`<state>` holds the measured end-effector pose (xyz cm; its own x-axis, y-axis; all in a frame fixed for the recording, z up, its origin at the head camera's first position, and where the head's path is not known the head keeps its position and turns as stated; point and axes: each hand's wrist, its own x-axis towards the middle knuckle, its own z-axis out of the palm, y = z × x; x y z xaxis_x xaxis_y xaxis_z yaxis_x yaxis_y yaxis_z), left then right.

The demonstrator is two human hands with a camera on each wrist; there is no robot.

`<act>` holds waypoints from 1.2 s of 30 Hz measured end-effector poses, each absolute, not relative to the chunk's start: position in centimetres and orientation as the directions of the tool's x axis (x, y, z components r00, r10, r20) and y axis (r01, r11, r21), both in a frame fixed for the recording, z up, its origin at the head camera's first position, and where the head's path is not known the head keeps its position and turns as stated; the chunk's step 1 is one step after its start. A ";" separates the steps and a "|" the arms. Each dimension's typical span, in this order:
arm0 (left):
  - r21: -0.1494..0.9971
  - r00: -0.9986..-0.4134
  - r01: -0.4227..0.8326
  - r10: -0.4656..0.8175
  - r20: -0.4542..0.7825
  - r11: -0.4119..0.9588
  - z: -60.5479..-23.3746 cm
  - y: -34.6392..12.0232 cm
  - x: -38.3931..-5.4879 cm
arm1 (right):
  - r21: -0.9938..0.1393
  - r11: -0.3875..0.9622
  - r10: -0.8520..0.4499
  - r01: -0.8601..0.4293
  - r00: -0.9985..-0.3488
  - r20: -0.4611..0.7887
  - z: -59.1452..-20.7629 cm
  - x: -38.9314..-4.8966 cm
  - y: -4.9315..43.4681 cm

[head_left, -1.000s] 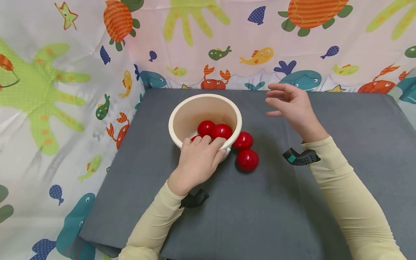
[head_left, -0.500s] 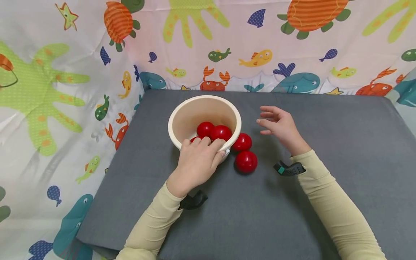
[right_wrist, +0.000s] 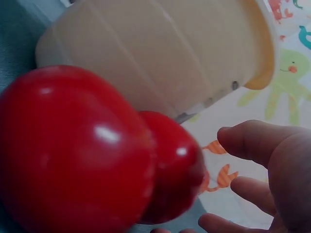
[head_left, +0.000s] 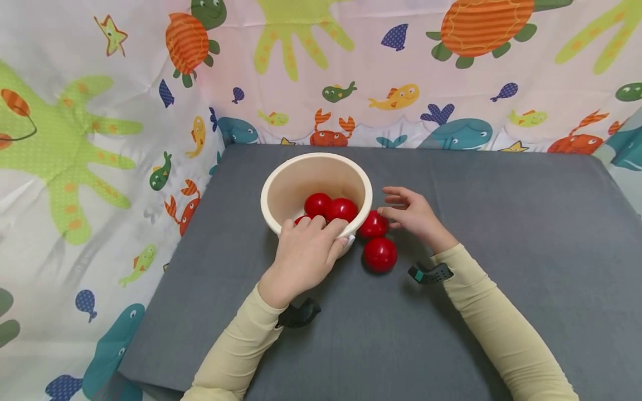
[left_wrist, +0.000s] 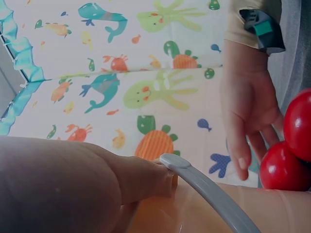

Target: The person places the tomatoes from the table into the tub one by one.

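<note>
A cream bucket [head_left: 321, 167] leans its mouth toward me, with several glossy red balls [head_left: 317, 205] inside. My left hand [head_left: 306, 253] grips its near rim, fingers curled over the edge. In the left wrist view the bucket's pale grey handle [left_wrist: 214, 194] runs past the thumb. Two more red balls lie against each other outside on the right: the farther ball [head_left: 372, 225] beside the bucket, the nearer ball [head_left: 379, 255] in front. My right hand [head_left: 413, 217] hovers just right of the farther ball, fingers loosely spread; the right wrist view shows a gap between thumb and ball.
The grey cloth-covered table [head_left: 501, 234] extends to the right. A curtain [head_left: 301, 94] printed with sea animals hangs along the back and the left side. The table's left front corner [head_left: 130, 373] is visible. Dark straps with devices sit on both wrists.
My right hand has come down and left, from above the table to beside the farther ball. The left hand, bucket and balls have stayed in place; the head view tilted slightly.
</note>
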<state>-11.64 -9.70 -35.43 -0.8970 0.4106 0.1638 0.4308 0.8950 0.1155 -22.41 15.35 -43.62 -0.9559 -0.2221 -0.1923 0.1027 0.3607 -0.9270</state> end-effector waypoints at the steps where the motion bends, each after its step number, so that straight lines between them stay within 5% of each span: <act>1: 0.114 -0.896 0.432 0.411 0.165 0.895 -35.4 -9.7 -11.7 | -0.925 0.366 -0.223 0.105 -0.955 -0.197 -43.8 -22.4 15.2; 36: 0.123 -0.896 0.433 0.412 0.164 0.893 -35.5 -9.8 -11.7 | -0.943 0.321 -0.233 0.086 -0.958 -0.167 -44.7 -21.7 14.1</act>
<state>-11.68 -9.80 -35.50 -0.8962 0.4123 0.1638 0.4333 0.8929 0.1229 -21.68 14.06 -44.69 -0.9580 -0.2333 -0.1667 0.0859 0.3211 -0.9431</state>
